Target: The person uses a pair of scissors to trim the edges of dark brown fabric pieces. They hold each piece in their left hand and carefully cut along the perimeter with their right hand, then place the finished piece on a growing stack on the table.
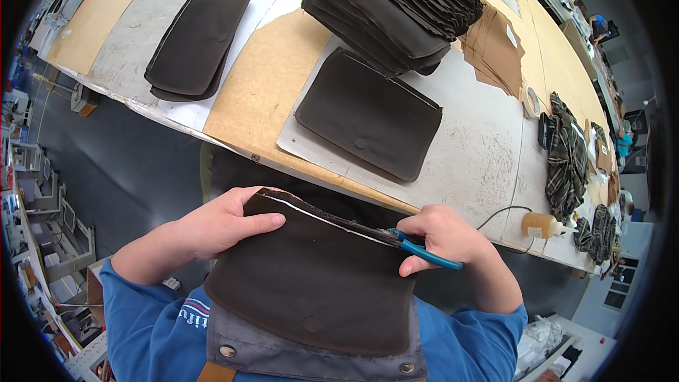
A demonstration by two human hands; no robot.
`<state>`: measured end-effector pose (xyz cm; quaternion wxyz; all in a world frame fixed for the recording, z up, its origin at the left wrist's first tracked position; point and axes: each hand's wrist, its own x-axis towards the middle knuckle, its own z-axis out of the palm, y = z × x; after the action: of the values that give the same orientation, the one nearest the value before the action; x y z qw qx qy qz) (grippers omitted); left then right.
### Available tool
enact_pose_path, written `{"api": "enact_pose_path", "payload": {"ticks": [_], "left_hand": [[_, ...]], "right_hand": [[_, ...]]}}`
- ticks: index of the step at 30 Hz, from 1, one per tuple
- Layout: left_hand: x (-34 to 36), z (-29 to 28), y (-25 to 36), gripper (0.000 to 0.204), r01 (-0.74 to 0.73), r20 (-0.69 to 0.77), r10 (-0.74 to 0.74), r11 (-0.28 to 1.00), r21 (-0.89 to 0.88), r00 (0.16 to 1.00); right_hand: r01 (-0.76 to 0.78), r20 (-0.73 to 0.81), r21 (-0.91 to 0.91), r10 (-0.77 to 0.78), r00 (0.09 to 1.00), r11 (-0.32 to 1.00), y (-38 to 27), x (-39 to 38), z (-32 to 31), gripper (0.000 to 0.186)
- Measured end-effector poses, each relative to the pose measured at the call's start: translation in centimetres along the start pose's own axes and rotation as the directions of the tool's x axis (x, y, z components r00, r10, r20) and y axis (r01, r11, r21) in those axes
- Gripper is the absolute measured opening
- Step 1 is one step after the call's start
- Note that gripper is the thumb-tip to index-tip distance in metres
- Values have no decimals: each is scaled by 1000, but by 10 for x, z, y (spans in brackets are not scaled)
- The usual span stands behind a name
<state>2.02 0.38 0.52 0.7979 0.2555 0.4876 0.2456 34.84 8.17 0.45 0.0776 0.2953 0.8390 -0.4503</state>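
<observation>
A dark brown flat panel [304, 276] with a round mark and a thin pale line along its top edge lies over my grey apron. My left hand [230, 225] is closed on its upper left corner, thumb on top. My right hand [435, 237] grips scissors with teal handles [442, 260] at the panel's upper right; their blades run along the top edge, partly hidden. Beyond my hands, a similar panel [368, 117] lies on a grey sheet on the table.
The table's front edge [240, 150] crosses ahead. On top are a tall pile of dark panels [382, 7], a smaller stack [194, 42], a tape roll [530, 102], plaid cloth [566, 155] and a glue bottle [537, 225]. People [600, 25] work at the far right.
</observation>
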Motion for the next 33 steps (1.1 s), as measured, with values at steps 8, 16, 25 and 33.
{"api": "enact_pose_path", "payload": {"ticks": [8, 16, 25, 33], "left_hand": [[1, -2, -3, 31, 13, 24, -11, 999, -47, 1000], [3, -2, -4, 29, -61, 19, 60, 997, 56, 998], [6, 4, -3, 28, -20, 33, 18, 999, 49, 999], [6, 5, -2, 25, 5, -7, -5, 1000, 27, 1000]], "right_hand": [[16, -36, -10, -16, 999, 1000, 5, -2, 3, 69], [3, -1, -25, -3, 1000, 1000, 1, -3, 0, 67], [-10, 46, -42, 12, 999, 999, -11, 12, -2, 68], [-5, 39, -16, 6, 999, 1000, -8, 15, 0, 69]]}}
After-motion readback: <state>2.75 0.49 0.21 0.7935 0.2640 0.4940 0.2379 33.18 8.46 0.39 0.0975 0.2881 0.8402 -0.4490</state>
